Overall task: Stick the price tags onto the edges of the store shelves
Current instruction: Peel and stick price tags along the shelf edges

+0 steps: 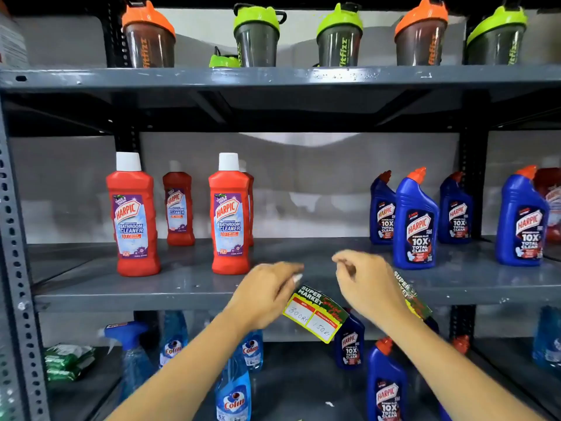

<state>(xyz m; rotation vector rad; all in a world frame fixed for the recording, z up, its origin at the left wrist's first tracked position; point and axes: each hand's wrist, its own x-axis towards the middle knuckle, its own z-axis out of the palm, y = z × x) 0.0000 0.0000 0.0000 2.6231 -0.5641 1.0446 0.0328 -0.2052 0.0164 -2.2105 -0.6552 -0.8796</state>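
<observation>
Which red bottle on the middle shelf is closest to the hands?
The red bottle on the right at the front, white cap, standing just left of the left hand. The other front one stands far to the left; the darker ones sit behind.

This is a shop, a supermarket aisle by the look of it. Grey slotted-steel shelving (273, 79) holds stock lined up in rows facing outward: red Harpic bathroom cleaner bottles (133, 214) on the left of the middle shelf, blue Harpic toilet cleaner bottles (414, 220) on the right, shaker bottles (338, 38) with orange and green lids above, and Colin spray bottles (233, 387) below. A price tag (315, 316) printed "SUPER MARKET", with handwritten amounts in two boxes, hangs at the middle shelf's near edge.
</observation>
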